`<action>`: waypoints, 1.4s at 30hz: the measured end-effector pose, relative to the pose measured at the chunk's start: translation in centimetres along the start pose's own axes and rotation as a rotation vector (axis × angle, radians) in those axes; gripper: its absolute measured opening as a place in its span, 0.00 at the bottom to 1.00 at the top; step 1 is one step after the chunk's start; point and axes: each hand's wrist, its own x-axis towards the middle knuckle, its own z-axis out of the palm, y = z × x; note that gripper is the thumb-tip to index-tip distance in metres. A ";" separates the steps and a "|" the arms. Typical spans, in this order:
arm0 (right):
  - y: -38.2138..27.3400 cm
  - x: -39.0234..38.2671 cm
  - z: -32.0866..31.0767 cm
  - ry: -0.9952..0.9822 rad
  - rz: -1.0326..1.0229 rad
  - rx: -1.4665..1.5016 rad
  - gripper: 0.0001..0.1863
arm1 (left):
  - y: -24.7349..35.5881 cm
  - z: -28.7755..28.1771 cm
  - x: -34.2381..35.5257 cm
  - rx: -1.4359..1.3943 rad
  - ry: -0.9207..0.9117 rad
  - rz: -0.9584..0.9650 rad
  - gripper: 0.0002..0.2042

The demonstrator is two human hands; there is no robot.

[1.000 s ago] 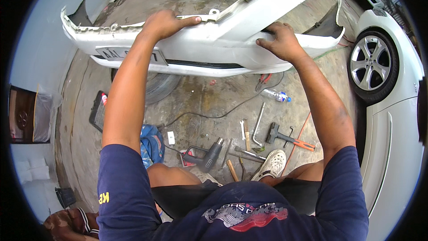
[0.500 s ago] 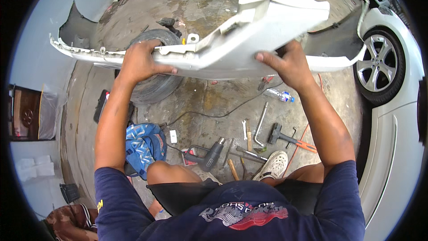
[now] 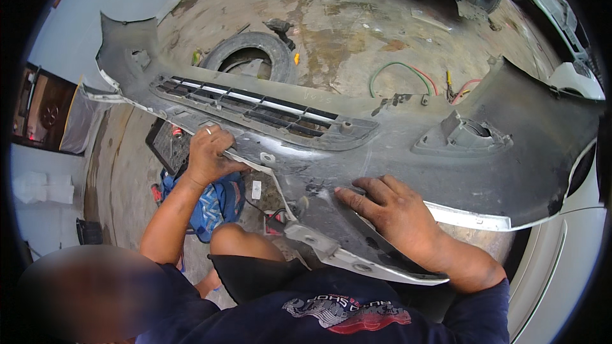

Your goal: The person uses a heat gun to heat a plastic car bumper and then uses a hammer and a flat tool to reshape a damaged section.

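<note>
A large car bumper [image 3: 306, 175] spans the view, its dark grey inner face toward me and its white outer skin showing along the edges. A slatted grille [image 3: 268, 111] runs through it, and a round-holed lamp mount [image 3: 468, 134] sits on its right part. My left hand [image 3: 210, 156] is closed round the near edge, left of the middle. Across the raised centre section lies my right hand [image 3: 392, 207], fingers over the inner face and thumb hidden; it appears to grip the panel there.
Beyond the bumper a tyre [image 3: 252, 48] lies on the stained concrete floor. Green and red hoses [image 3: 408, 67] curl at its far side. Below my left hand is a blue patterned bag [image 3: 220, 204]. A silver car [image 3: 548, 280] stands close on the right, and a white wall [image 3: 64, 70] on the left.
The bumper has turned over, from its white outer side to its dark inner side, and come down nearer my body. My right hand has moved lower and nearer; the floor tools are now mostly covered.
</note>
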 end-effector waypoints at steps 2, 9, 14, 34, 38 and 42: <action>0.3 0.1 1.2 0.022 0.029 -0.058 0.28 | 0.3 1.0 -0.8 0.018 0.012 -0.024 0.26; 2.5 -0.8 6.5 0.122 0.093 -0.180 0.25 | 1.1 5.4 -4.7 0.049 0.001 -0.050 0.23; 6.5 -1.0 14.9 0.207 0.057 -0.195 0.24 | -0.2 12.4 -8.5 0.081 -0.129 -0.143 0.21; 12.1 0.0 28.4 0.270 0.081 -0.544 0.24 | 5.0 22.8 -12.6 0.242 0.248 -0.785 0.30; 14.8 -1.5 28.4 0.209 0.058 -0.555 0.31 | 16.2 23.7 -13.5 -1.431 0.185 -1.365 0.46; 14.0 -2.3 26.3 0.379 -0.130 -0.480 0.32 | 23.7 22.8 -11.3 -2.304 0.100 -1.212 0.41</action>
